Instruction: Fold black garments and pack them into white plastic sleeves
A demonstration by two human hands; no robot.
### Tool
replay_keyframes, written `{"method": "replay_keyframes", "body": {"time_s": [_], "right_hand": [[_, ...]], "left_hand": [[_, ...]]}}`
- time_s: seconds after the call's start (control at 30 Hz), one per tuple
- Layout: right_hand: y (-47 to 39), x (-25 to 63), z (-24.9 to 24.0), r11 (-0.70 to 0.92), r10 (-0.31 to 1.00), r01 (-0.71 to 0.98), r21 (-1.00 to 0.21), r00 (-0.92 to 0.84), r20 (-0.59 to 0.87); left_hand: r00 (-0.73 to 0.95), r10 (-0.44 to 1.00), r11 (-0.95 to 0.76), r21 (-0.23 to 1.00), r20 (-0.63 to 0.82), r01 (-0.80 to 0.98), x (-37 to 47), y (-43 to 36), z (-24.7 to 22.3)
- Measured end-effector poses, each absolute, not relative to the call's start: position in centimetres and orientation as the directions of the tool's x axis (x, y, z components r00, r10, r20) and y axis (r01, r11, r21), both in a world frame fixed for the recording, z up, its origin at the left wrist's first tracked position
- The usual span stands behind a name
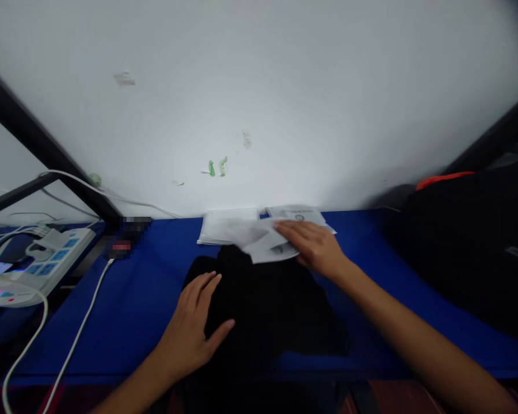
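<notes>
My right hand [313, 244] grips a thin white plastic bag [270, 241], its fingers over the bag's right side. The bag is blurred and hangs above the far edge of a black folded cloth [271, 305]. My left hand [194, 322] rests at the left side of that cloth with thumb and fingers apart, holding nothing. Behind them, against the wall, lie a flat white plastic pouch [231, 221] and, to its right, another white pouch [302, 214] with dark print. The cloth's exact kind cannot be made out.
All this lies on a blue surface [151, 299]. A white power strip [56, 261] with plugs and cables stands at the left. Near it, a white cable runs to a dark device [127, 238]. A large black bag [470, 247] fills the right side. Dark metal bars flank the wall.
</notes>
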State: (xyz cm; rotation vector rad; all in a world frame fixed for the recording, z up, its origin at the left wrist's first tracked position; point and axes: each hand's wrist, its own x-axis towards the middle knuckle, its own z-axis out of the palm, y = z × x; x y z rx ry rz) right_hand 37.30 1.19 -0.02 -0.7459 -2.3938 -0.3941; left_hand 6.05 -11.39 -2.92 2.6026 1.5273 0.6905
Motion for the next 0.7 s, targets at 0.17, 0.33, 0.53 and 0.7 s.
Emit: {"method": "replay_keyframes", "body": {"time_s": [0.17,0.33,0.53,0.7], "right_hand": [[6.4,41.4,-1.3,0.476,0.693,0.864,0.163,-0.483,0.535],[9.3,43.5,-5.1,0.541,0.764,0.83,0.132,-0.552,0.334],[5.6,42.8,-4.0,0.603,0.741,0.797,-0.03,-0.546,0.391],[-3.8,39.9,-1.3,0.7,0.71,0.64,-0.317,-0.673,0.209]], "left_hand": [[0.587,0.804,-0.59,0.239,0.091,0.771,5.4,-11.6,-4.1],[0.637,0.771,-0.614,0.301,0.028,0.73,5.2,-9.3,-3.9],[0.657,0.753,-0.615,0.363,0.008,0.7,4.5,-9.0,-2.9],[0.697,0.715,-0.654,0.411,0.061,0.635,2.6,-9.6,-2.2]]}}
